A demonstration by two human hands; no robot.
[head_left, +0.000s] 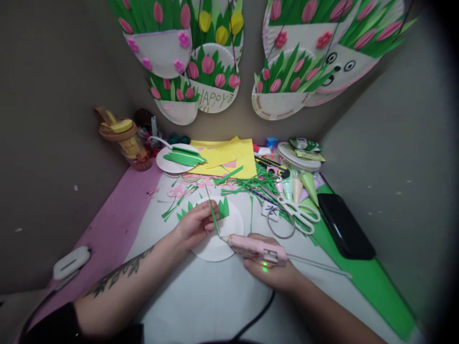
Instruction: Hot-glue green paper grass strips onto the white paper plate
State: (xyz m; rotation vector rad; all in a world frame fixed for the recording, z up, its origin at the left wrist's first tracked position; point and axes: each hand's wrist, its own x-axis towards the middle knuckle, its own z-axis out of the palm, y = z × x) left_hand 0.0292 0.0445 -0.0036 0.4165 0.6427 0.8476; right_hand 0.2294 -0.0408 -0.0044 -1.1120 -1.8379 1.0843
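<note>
Where the green strip is: in the left fingers, slanting, with its upper end poking out above them and its lower end hanging below, over the white paper plate.
How the green strip will handle: probably paper, very light, thin and bendy, easily creased or torn, and likely to swing if gripped at one end only.
Where to take hold of it: around its middle or upper part, gently, leaving the lower end free and the fingertips away from the nozzle.
How the glue gun will handle: stiff and heavier, likely hot at the front, with the dark cord perhaps tugging from below; best held by its handle.
Left fingers: drawn together in a light pinch on the green strip, with almost no gap; whether they also touch the plate, I cannot tell.
Right fingers: curled around the glue gun, its nozzle pointing towards the left fingers; contact with the strip's lower end is too small to tell.
Around the fingers: green leaf shapes just beyond the left ones; scissors on the counter, beyond and to the right of the right ones.
</note>
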